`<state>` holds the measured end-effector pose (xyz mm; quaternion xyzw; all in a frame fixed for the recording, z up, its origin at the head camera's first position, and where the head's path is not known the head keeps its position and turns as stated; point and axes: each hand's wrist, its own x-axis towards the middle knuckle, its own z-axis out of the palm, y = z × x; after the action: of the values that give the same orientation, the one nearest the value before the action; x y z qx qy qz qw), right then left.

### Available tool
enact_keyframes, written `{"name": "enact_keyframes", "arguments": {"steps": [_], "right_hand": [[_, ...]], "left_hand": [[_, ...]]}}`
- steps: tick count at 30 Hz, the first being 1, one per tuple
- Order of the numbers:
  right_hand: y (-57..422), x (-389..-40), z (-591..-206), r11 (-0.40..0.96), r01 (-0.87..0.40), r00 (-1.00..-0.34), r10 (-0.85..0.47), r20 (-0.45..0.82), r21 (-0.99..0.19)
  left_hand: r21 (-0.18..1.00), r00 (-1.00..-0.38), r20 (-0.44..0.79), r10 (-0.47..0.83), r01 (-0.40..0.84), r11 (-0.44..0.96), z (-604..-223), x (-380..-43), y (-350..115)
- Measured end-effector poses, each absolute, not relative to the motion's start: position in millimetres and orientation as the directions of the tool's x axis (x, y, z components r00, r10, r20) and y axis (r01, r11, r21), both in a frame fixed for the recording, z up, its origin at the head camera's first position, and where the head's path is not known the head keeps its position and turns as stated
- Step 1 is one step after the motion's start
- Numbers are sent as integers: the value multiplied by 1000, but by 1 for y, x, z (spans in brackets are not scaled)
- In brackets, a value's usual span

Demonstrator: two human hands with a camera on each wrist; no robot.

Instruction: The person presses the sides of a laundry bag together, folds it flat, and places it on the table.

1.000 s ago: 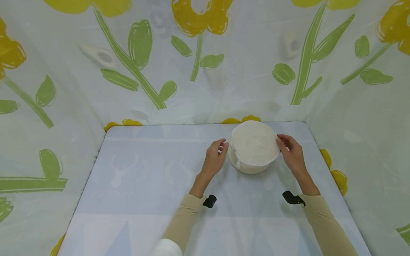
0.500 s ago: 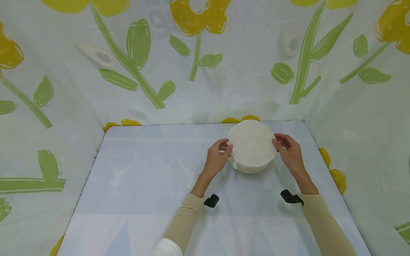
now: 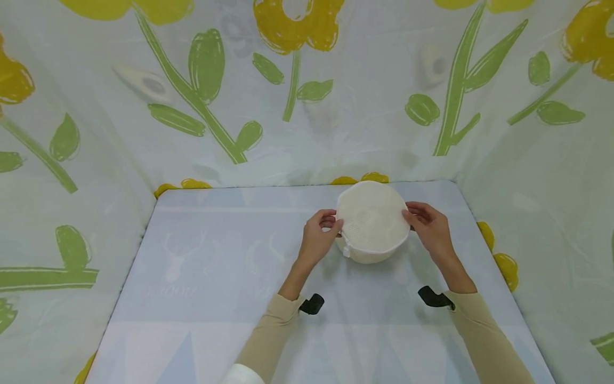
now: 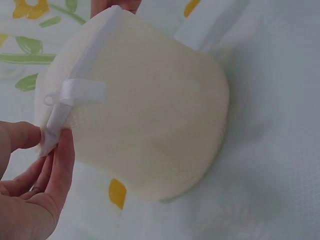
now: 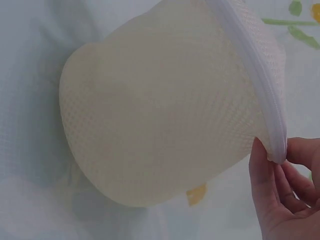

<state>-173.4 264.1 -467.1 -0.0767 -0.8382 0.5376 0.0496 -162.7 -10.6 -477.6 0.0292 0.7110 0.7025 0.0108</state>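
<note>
A cream mesh laundry bag, round and zipped with white edging, sits toward the back right of the table. My left hand pinches its rim on the left side between thumb and fingers. Close to those fingertips, in the left wrist view, is a white zipper tab. On the opposite side my right hand pinches the rim; the right wrist view shows the thumb and fingers on the white zipper edging. The bag's mesh body bulges below the rim. What may be inside cannot be made out.
The table wears a pale blue and white cover with faint deer prints. A curtain with yellow flowers and green leaves hangs behind and along both sides. A black wrist mount sticks out from the left sleeve.
The left hand was beside the bag and now pinches its rim. The bag and both hands have shifted slightly to the left. The right hand keeps its hold on the edge.
</note>
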Motion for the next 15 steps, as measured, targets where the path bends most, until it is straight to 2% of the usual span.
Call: {"name": "enact_keyframes", "arguments": {"steps": [15], "right_hand": [[248,-164,-467,355,108,-991,116,-70,-929]], "left_hand": [[1000,-1000,-7,-2,-7,22,-471,-149,-31]]}}
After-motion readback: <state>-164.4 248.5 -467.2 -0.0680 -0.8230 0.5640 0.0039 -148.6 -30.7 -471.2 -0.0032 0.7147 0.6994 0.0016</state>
